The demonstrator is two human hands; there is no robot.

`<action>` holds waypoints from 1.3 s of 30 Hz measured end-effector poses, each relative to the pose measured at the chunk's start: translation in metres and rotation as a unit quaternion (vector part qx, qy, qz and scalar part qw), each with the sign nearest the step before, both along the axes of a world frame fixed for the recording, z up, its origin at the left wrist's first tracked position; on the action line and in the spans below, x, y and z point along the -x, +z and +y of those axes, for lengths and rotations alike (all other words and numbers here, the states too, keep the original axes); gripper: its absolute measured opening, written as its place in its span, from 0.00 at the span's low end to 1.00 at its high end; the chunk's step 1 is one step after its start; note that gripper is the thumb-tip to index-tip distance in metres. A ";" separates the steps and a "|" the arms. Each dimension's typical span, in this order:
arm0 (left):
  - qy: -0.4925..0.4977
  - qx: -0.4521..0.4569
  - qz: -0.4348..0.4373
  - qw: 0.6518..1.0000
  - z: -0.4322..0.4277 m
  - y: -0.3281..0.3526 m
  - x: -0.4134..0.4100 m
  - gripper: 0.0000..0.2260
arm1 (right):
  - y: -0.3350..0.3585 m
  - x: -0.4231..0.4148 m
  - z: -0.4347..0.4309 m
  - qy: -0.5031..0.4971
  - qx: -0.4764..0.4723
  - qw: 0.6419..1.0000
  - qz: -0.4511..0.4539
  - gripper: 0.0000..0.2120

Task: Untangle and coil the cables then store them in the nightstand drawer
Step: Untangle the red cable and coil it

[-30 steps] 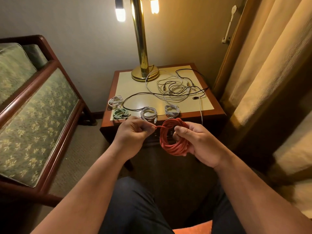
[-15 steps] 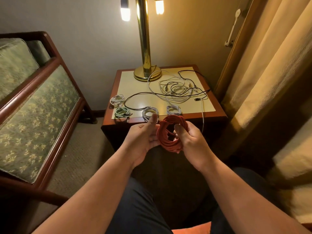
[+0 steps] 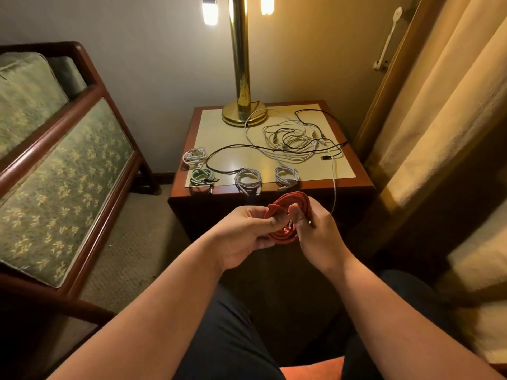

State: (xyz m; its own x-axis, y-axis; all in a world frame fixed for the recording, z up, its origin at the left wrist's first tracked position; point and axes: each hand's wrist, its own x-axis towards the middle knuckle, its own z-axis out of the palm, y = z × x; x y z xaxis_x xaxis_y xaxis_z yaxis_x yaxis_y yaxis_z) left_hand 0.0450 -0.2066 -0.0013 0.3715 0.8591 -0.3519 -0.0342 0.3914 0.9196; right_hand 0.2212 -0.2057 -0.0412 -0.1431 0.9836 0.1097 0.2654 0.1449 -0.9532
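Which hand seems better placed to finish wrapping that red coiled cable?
Probably the left hand: it pinches a strand at the left edge of the red coiled cable, while the right hand grips the loops, holding them together.

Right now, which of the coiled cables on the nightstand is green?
The green coil, front left on the nightstand; the other three are white.

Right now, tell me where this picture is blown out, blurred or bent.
Head view: the lamp bulbs are blown out white; a soft sheen lies on the nightstand top; the lower right corner smears into blur; the sofa frame and curtain bow with wide-angle distortion; the red cable, left hand and right hand are fairly sharp.
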 end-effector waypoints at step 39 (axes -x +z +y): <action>0.099 -0.176 0.440 0.875 -0.006 0.019 0.001 0.05 | 0.029 -0.019 -0.003 0.152 0.115 0.982 -0.011 0.09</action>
